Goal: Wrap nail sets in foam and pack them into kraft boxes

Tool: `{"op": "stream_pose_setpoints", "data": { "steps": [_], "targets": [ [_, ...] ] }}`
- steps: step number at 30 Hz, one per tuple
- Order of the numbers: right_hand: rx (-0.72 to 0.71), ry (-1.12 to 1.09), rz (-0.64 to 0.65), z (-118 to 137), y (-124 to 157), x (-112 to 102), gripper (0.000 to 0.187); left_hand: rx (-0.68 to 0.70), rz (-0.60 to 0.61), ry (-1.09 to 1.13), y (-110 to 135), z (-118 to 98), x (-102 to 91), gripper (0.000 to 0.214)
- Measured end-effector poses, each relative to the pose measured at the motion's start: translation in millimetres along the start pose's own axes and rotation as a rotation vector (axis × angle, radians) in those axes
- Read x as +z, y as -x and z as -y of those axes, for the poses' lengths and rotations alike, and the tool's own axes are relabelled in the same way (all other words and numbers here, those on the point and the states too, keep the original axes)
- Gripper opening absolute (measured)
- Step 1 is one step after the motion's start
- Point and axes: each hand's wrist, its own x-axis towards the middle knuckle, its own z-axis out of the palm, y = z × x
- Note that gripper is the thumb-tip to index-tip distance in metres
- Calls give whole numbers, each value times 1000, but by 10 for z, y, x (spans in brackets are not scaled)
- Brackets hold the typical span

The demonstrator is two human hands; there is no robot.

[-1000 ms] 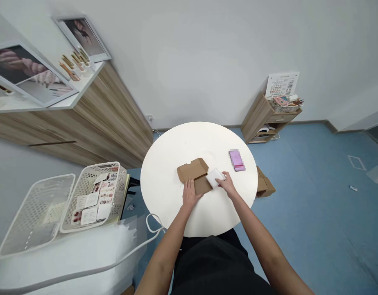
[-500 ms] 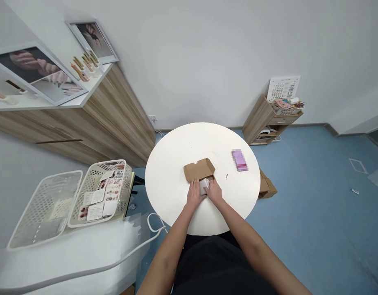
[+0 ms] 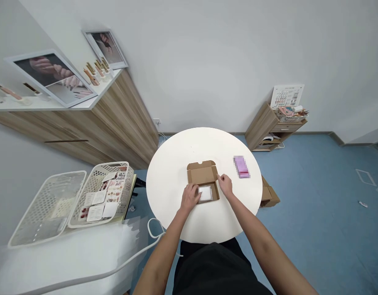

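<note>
The box (image 3: 203,182) before me is plain brown cardboard — its lid (image 3: 202,174) tipped back toward the table's far edge, creased flaps showing; inside lies a flat, white, rectangular packet (image 3: 206,193). I count one box, one packet and one pixelated purple item (image 3: 241,166), this last near the right edge of the round white table (image 3: 167,188); the box sits near the table's middle, between my two separated hands. My left hand (image 3: 189,197) is at the box's left wall, fingertips by the packet's left end; my right hand (image 3: 225,184) meets the lid's right flap — seen this small, I cannot tell whether either grips.
</note>
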Motion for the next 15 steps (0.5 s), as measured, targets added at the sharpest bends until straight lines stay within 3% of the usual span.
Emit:
{"op": "stream_pose_setpoints", "data": {
  "steps": [2, 4, 7, 9, 12, 15],
  "targets": [
    [59, -92, -12, 31, -212, -100, 31, -175, -170, 74, -115, 15, -127, 23],
    [148, -172, 58, 83, -397, -158, 26, -428, -258, 183, -277, 56, -231, 30],
    [272, -266, 229, 183, -590, -171, 31, -784, -104, 396, -545, 141, -342, 49],
    [293, -292, 308, 249, -669, -161, 26, -870, -12, 469, -694, 185, -386, 55],
    [283, -300, 376, 335, -740, -168, 21, -874, 34, 511, -843, 200, -424, 56],
    [261, -286, 409, 402, -775, -212, 28, -856, 72, 525, -907, 160, -452, 57]
  ]
}}
